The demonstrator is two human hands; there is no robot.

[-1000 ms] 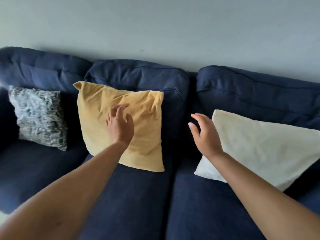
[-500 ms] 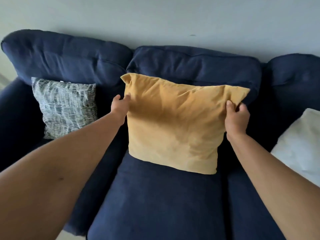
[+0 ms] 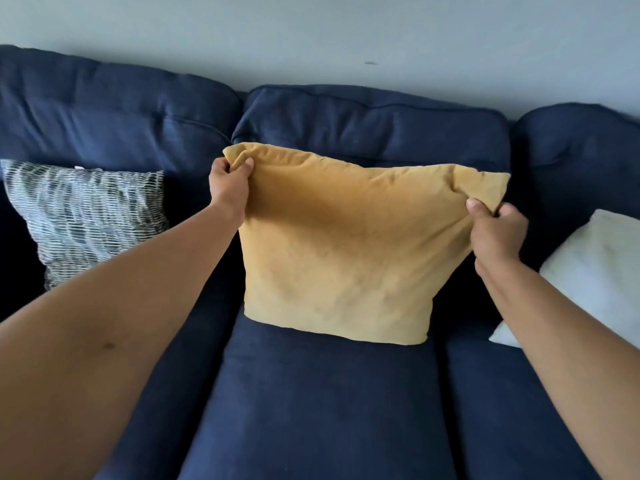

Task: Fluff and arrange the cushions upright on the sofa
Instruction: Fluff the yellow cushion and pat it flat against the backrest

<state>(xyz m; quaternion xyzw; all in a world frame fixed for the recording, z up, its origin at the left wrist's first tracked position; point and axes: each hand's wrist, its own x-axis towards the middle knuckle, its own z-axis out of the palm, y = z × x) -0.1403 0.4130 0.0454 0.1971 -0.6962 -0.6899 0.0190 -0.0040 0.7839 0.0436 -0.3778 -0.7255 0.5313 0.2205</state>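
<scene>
A yellow cushion (image 3: 346, 247) stands upright on the middle seat of the dark blue sofa (image 3: 318, 410), in front of the middle back pad. My left hand (image 3: 230, 187) pinches its top left corner. My right hand (image 3: 495, 233) grips its top right corner, which is bunched up. A black-and-white patterned cushion (image 3: 86, 216) leans upright against the left back pad. A white cushion (image 3: 595, 271) lies tilted on the right seat, partly cut off by the frame edge.
A plain grey wall (image 3: 311, 36) runs behind the sofa. The sofa's back has three padded sections. Bare seat fabric stretches in front of the yellow cushion toward me.
One second ago my left hand lay flat on the yellow cushion and my right hand was free. Both hands have since taken its top corners and pulled it up and outward.
</scene>
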